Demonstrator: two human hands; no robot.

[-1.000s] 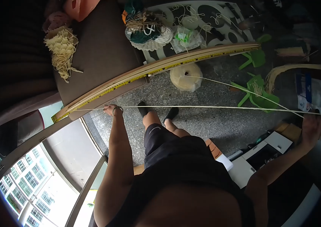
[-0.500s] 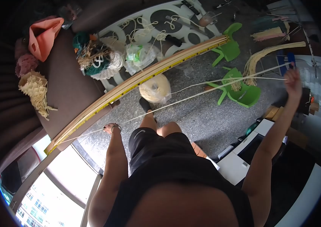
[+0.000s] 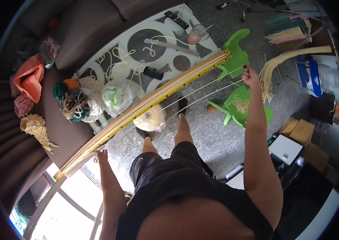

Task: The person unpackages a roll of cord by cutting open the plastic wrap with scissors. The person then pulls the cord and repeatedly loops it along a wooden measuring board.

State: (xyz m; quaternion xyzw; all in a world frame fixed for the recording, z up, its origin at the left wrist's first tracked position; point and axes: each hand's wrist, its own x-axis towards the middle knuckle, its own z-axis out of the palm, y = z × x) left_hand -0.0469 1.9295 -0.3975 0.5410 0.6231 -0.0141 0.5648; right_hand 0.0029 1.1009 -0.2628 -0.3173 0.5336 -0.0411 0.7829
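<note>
My right hand is closed on a cream cord, raised near the far end of a bundle of long wooden strips. Two lengths of cord run from it down to the left. Along the strips' near edge lies a yellow measuring tape. My left hand is beside the lower left part of the strips, its fingers apart; whether cord touches it is unclear. A large roll of cord rests on the floor by my feet, partly under the strips.
Behind the strips, a glass-topped table bears loose cord, a remote and a glass. Yarn balls and a plastic bag sit at its left. Green chairs stand right, near a cord hank. Boxes are at the right.
My right hand has come inward to the left with the cord, and the strands hang less far out. My left hand has moved down-left towards the strips, its fingers parting. The view has shifted.
</note>
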